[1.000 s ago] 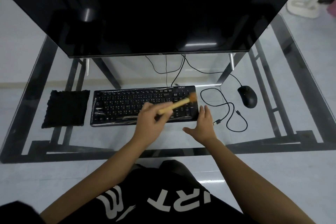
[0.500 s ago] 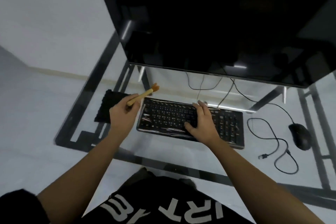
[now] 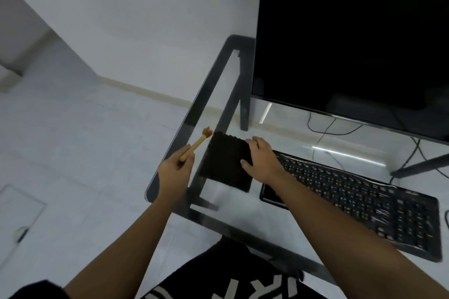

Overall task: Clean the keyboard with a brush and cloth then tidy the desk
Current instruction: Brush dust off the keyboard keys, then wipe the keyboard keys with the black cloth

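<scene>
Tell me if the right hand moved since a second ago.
Yes. The right hand went left along the keyboard, from its right end onto the black cloth beyond its left end.

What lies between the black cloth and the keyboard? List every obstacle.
Nothing visible does. The black square cloth lies just left of the black film-covered keyboard, only bare glass desk between them. The right hand holds the cloth's right edge; the left hand holds the wooden brush further left.

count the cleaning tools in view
2: a brush held in the left hand at the left edge of the desk; a black cloth beside the keyboard, touched by the right hand. None seems hidden.
</scene>
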